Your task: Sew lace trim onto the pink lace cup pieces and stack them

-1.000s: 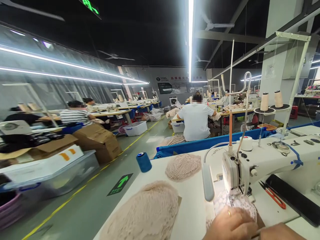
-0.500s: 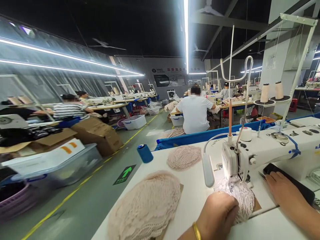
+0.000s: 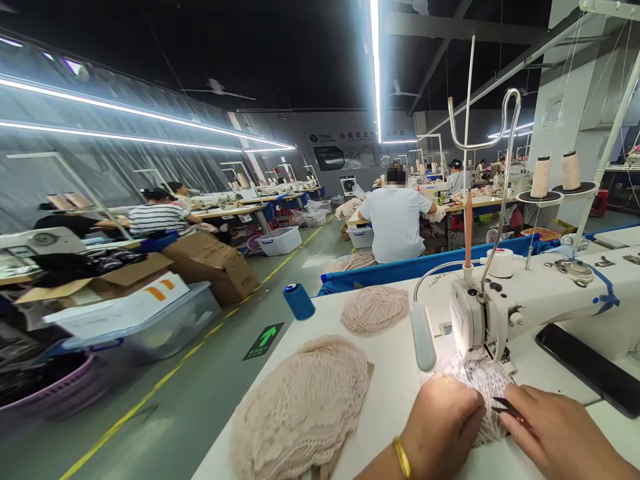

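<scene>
- Lower right of the frame, nearest me, the left hand [image 3: 443, 413] is curled shut over the near edge of the lace [image 3: 493, 383], thumb tucked against the fingers; the fingertips are out of sight, so I can't tell which fold they pinch.
- Beside it, the right hand [image 3: 555, 430] has come over from the phone [image 3: 590, 367] and now grips the red-handled snips [image 3: 520, 416] between thumb and fingers, points toward the left hand. The blades look slightly parted, but they are too small to be sure.
- To my eye, that shifts the work from guiding the lace to having a cutting tool right at it. Whether the blades touch lace or thread, I can't make out.
- The lace lies under the head of the machine [image 3: 463, 320], right of centre; lamp glare and the hands cover much of it, and the needle is hard to pick out. The machine's far end is cut off by the right edge.
- Lower centre, the big pile [image 3: 305, 393] sits where it did, its bottom cut off by the frame; the small pile [image 3: 375, 310] is behind it.
- Beyond, mid-frame, a person in a white shirt [image 3: 397, 223] sits back to us, hands mostly hidden.
</scene>
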The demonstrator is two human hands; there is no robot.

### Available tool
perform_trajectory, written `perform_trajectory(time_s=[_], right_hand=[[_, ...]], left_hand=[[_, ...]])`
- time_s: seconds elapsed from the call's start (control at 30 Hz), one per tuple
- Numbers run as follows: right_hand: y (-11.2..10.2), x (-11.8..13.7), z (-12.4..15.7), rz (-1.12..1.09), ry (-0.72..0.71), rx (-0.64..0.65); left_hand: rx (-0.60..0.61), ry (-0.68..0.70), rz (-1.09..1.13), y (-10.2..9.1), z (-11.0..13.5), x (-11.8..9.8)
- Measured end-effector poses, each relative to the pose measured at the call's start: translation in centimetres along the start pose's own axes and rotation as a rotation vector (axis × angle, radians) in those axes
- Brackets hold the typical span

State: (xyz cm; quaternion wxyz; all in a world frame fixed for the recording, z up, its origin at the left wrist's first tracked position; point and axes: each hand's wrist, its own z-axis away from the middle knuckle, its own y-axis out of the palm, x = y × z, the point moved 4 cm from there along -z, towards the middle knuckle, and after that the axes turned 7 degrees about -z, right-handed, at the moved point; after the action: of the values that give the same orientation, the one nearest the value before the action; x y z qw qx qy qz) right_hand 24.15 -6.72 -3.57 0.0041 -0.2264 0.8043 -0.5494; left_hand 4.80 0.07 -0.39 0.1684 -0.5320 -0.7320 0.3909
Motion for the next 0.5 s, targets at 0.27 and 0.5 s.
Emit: perform_trajectory(time_s=[0.27, 0.5], right_hand=[[0.1, -3.6, -0.3, 0.115, 0.01, -0.082], [-2.2, -8.6, -1.9, -0.212, 0.213, -0.195]], left_hand=[[0.163, -0.264, 0.135, 0.8, 0.1, 1.8], [0.293, -0.635, 0.099, 1.1, -0.7, 4.6]])
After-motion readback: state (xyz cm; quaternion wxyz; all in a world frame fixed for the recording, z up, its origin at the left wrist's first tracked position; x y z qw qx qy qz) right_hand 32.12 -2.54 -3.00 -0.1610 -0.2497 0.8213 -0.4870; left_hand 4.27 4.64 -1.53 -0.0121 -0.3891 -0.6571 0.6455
